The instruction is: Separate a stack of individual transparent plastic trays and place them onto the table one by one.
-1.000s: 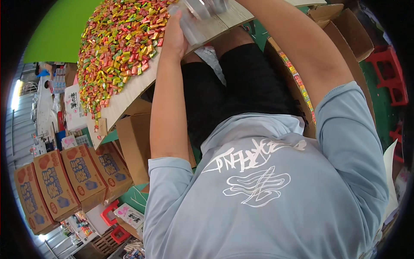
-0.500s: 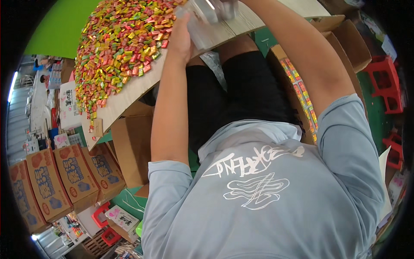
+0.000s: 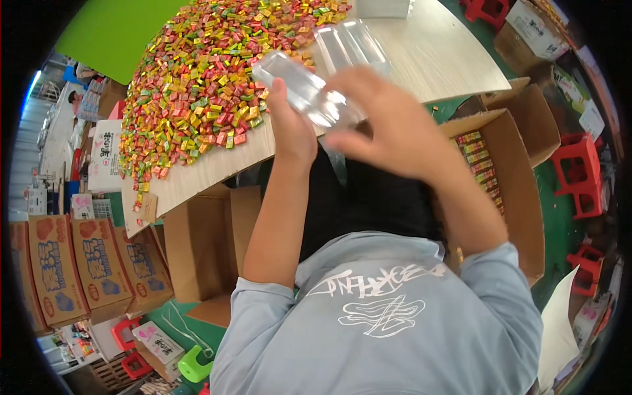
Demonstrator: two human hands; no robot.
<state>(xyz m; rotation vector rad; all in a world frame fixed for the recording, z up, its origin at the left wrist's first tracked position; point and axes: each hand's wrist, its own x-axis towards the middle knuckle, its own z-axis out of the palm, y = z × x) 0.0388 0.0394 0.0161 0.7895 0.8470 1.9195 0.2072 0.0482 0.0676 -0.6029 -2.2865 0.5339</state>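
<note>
My left hand (image 3: pixel 293 135) is closed on a clear plastic tray (image 3: pixel 289 76), tilted above the near edge of the table. My right hand (image 3: pixel 388 125), smeared a little by motion, is at the tray's right end with thumb and fingers apart; whether it touches the tray is unclear. Just beyond, another clear plastic tray (image 3: pixel 349 43) with long ridges lies on the table. To the left of the trays spreads a big heap of small wrapped candies (image 3: pixel 204 79) in red, yellow and green.
The pale table (image 3: pixel 447 59) has a curved edge and carries a white stack (image 3: pixel 385 8) at the back. An open carton (image 3: pixel 523 197) with rows of candy packs stands to the right, another open carton (image 3: pixel 197 227) to the left. Printed cartons (image 3: pixel 99 263) and red stools (image 3: pixel 579 174) stand around.
Both hands have come back from farther over the table toward its near edge. The left hand now shows with one tray, while another tray lies on the table. My view has shifted.
</note>
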